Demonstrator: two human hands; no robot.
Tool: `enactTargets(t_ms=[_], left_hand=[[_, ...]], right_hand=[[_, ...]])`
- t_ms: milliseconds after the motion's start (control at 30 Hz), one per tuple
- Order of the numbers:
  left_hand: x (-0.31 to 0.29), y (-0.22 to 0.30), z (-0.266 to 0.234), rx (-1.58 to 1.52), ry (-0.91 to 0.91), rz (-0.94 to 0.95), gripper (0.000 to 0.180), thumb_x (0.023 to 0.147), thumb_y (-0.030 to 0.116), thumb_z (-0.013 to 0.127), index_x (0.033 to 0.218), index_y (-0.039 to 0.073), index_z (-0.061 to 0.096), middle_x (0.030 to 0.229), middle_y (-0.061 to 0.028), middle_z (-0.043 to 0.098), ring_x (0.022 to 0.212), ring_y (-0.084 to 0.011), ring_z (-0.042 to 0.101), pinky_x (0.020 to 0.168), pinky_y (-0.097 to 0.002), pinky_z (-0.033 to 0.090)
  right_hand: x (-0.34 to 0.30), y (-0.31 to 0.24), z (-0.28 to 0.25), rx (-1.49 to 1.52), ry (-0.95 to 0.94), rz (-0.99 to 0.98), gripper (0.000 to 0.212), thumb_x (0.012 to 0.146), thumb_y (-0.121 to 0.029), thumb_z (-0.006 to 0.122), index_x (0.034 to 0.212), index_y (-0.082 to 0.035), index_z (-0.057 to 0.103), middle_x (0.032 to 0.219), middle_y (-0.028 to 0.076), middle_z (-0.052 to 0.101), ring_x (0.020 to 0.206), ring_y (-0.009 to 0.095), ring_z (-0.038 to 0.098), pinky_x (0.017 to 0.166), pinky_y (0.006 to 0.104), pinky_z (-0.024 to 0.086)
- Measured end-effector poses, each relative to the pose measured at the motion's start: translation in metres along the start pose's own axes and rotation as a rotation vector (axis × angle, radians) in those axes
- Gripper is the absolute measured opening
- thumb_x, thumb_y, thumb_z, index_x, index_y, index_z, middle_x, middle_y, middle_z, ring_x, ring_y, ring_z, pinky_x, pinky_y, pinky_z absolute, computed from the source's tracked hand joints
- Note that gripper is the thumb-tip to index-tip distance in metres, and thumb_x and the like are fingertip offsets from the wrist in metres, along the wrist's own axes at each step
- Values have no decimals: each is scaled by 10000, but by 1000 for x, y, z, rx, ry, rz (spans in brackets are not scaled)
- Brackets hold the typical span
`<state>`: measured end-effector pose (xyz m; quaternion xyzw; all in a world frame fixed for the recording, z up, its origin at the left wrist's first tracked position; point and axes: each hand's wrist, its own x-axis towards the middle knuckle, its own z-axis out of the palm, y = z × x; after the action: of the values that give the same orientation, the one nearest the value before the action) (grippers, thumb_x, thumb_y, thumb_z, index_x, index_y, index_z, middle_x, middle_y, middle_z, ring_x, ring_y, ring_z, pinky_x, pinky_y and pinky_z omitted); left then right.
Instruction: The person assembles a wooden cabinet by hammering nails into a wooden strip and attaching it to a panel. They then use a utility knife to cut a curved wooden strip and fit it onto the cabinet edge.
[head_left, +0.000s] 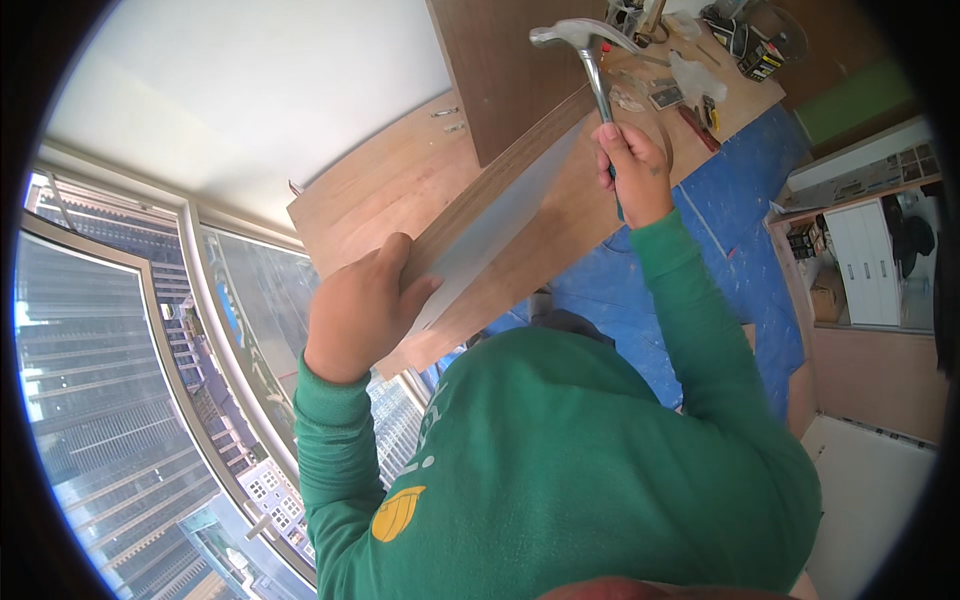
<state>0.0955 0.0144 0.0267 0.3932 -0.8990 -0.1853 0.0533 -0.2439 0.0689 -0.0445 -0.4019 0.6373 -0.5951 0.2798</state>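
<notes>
"What worried you about those hands?"

"The left hand [355, 310] was on the long wooden board [445, 232], and the right hand [638, 170] had a hammer [600, 88] raised. A blow off line, I reckoned, could have caught the left thumb. The board might have slipped too, if that hand bore on it too lightly."

"How were they posed?"

"The right was wrapped round the handle, the steel head uppermost, its claw pointing right. The left was bent over the board's nearer end, thumb against the pale face. Its other fingers were mostly hidden, so I couldn't tell how firmly it pinched."

"And where exactly was the board?"

"On the table [545, 250], running aslant from near its left end toward the far edge, where a big brown panel [515, 60] rose behind."

"Anything farther out?"

"Toward the table's right corner, a red-handled tool [698, 128] lay close to the near edge, with a crumpled clear bag [697, 78] farther in. Blue sheeting [745, 185] spread below; a loose fold there might have caught a foot."
</notes>
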Motion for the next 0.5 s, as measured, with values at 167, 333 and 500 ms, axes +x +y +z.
enactTargets(t_ms=[167, 333, 500], left_hand=[[6, -14, -1, -17, -30, 20, 374, 925, 325, 737, 1054, 38, 535, 768, -194, 681, 720, -417, 679, 606, -499, 513], [6, -14, -2, -51, -54, 39, 401, 947, 311, 733, 1100, 21, 502, 744, -225, 647, 716, -452, 663, 609, -507, 499], [7, -17, 8, 20, -46, 67, 436, 904, 255, 769, 1120, 19, 473, 772, -227, 668, 735, -448, 684, 606, -509, 518]], right_hand=[[17, 1, 3, -40, 56, 157, 433, 1084, -459, 544, 925, -63, 619, 693, -34, 510, 547, 53, 437, 500, 233, 366], [37, 14, 3, -238, 83, 129, 514, 1086, -477, 501, 903, -18, 640, 726, 37, 578, 683, 157, 543, 652, 336, 460], [39, 24, 7, -398, 81, 65, 514, 1094, -462, 493, 891, -8, 622, 709, 106, 561, 688, 235, 553, 692, 391, 471]])
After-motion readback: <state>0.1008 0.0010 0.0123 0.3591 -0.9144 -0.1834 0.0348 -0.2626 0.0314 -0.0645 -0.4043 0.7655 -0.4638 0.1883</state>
